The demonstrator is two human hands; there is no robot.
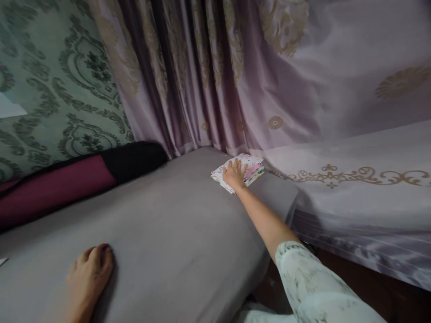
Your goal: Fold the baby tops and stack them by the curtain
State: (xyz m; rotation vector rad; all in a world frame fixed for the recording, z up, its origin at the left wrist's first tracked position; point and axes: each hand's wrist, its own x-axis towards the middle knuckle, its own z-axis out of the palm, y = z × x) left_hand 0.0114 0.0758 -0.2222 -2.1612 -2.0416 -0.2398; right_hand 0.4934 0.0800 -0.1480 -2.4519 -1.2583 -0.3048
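My right hand (235,174) lies flat with its fingers spread on top of a small stack of folded cloths (253,162). The top cloth is white with a pink print, and layers with coloured prints show along the stack's edge. The stack rests near the far right corner of a grey-sheeted bed (161,233). Down at the lower left, my left hand (90,271) rests on the same sheet with its fingers curled in. No object shows in it, though the undersides of its fingers are hidden.
A long maroon and black cushion-like roll (101,175) lies along the bed's back edge by the green patterned wall (90,72). Lilac curtains (283,89) with gold motifs hang behind and right of the bed. A small white edge (2,261) shows at far left.
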